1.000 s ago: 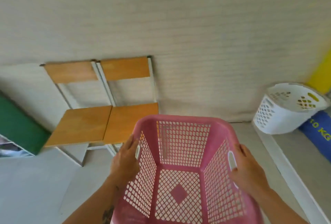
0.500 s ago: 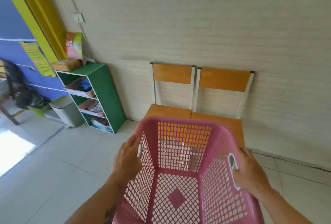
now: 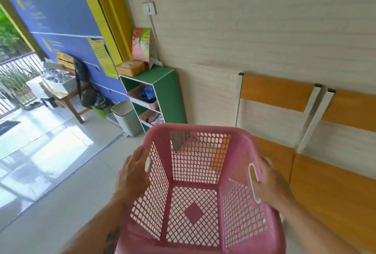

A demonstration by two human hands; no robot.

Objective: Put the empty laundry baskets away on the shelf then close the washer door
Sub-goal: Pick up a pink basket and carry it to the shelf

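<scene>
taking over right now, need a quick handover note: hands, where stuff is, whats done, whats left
Hands: the left hand grips the left side of the pink basket at its handle slot; the right hand grips the right handle.
Things: the basket is empty and held above the floor beside the wooden chairs. A green shelf stands ahead-left by the wall.
Done: basket emptied and lifted.
Left: shelve it and any others, then close the washer door, which is out of view.
</scene>
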